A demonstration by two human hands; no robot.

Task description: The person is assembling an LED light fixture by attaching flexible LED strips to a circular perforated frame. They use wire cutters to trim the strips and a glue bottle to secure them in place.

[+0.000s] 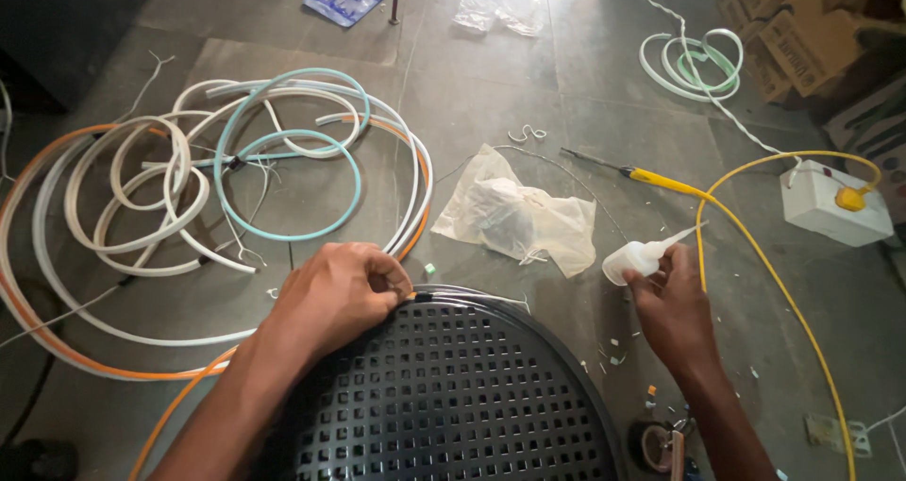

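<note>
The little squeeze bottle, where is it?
In the head view, the squeeze bottle is on the right, held in the right hand, just beside the crumpled plastic bag on the floor.

Single head-worn view, looking steeply down and forward from close above the person's own left hand (342, 290) and right hand (672, 303), over a perforated black panel (453, 396) at the lower edge to the grey floor (491, 84) beyond.
</note>
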